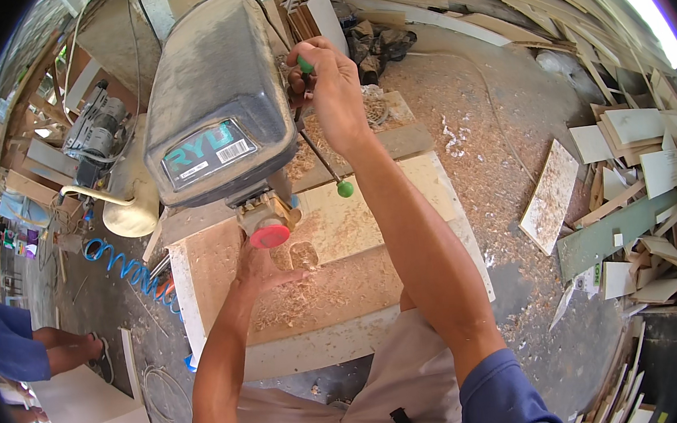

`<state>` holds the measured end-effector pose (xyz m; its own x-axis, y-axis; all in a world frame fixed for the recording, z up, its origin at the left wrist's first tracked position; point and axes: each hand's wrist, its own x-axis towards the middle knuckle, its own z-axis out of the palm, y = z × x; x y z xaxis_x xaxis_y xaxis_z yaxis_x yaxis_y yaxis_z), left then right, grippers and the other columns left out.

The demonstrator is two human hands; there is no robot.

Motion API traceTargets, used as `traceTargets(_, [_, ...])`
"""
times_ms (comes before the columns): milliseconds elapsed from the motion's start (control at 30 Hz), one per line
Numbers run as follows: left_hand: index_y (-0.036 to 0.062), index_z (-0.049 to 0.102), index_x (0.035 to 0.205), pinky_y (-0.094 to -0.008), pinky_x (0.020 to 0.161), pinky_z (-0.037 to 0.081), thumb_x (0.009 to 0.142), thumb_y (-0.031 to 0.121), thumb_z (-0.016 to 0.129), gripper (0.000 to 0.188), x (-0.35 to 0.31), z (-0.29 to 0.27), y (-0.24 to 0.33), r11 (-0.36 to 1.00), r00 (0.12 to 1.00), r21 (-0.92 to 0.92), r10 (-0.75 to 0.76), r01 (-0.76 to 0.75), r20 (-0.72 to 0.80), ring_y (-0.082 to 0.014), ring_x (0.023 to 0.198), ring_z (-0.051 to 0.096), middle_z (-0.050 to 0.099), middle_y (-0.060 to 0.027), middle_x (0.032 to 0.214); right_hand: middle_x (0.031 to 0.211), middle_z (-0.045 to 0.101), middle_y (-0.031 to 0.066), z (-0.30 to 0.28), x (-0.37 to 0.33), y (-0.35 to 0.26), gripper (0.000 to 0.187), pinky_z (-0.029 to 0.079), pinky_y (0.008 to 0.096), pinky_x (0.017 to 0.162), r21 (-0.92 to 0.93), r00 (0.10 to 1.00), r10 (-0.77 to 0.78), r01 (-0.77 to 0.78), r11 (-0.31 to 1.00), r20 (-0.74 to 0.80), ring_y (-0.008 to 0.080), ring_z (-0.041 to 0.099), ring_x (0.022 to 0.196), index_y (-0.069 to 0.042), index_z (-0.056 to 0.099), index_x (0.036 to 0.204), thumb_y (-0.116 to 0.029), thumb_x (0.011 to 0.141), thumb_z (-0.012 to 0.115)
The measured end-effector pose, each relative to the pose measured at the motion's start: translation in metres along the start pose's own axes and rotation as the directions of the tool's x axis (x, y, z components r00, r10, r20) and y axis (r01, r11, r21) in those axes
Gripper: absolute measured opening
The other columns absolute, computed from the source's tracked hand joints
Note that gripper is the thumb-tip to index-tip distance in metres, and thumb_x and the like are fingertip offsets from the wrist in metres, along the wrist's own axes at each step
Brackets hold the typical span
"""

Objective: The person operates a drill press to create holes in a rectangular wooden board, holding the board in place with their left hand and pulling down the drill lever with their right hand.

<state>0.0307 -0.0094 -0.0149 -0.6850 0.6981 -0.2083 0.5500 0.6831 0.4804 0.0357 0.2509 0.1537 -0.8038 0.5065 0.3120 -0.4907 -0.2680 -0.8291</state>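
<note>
Dusty, boxy drill-press head fills upper left-centre. Flat pale wooden board sits mid-frame; most of its visible face looks uncut. Right hand, top centre, curls round a lever with smooth green ball knobs. Left hand, centre, partly hidden under red disc; can't tell if gripping. One rounded cutout seems done; remaining cuts unclear. Curly shavings below.

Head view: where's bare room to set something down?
Open apart from shavings: front strip of tan board, between left hand and lap; floor between board and scrap pile. Crowded: under the drill head, around red disc, and at the green-knobbed handle the right hand grips.
</note>
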Motion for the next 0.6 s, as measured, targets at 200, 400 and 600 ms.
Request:
traceTargets(200, [-0.0027, 0.038, 0.145, -0.0474, 0.112, 0.038, 0.052, 0.052, 0.091, 0.120, 0.001, 0.003, -0.004, 0.999, 1.000, 0.051, 0.007, -0.006, -0.021, -0.0420, 0.132, 0.048, 0.051, -0.0267, 0.140, 0.071, 0.051, -0.0014, -0.001, 0.000, 0.003, 0.026, 0.048, 0.0252, 0.055, 0.021, 1.000, -0.016, 0.016, 1.000, 0.015, 0.0069, 0.050, 0.061, -0.007, 0.059, 0.088, -0.028, 0.099, 0.048])
traceTargets(400, [-0.0021, 0.033, 0.149, -0.0459, 0.115, 0.035, 0.051, 0.047, 0.093, 0.124, 0.002, 0.007, -0.009, 0.998, 0.997, 0.031, 0.051, -0.050, -0.049, -0.0415, 0.136, 0.044, 0.046, -0.0254, 0.145, 0.070, 0.050, -0.0012, -0.002, -0.001, 0.003, 0.026, 0.049, 0.0253, 0.054, 0.044, 1.000, -0.025, 0.024, 0.999, 0.017, 0.0070, 0.049, 0.060, -0.007, 0.057, 0.086, -0.026, 0.100, 0.048])
traceTargets(600, [-0.0059, 0.028, 0.150, -0.0452, 0.118, 0.032, 0.051, 0.046, 0.093, 0.130, 0.002, 0.004, -0.006, 0.997, 1.000, 0.069, 0.023, -0.023, 0.000, -0.0412, 0.140, 0.040, 0.040, -0.0281, 0.149, 0.071, 0.050, -0.0011, -0.001, -0.002, 0.003, 0.025, 0.049, 0.0256, 0.055, 0.053, 0.999, -0.034, 0.032, 0.998, 0.021, 0.0072, 0.049, 0.061, -0.007, 0.057, 0.085, -0.025, 0.100, 0.048])
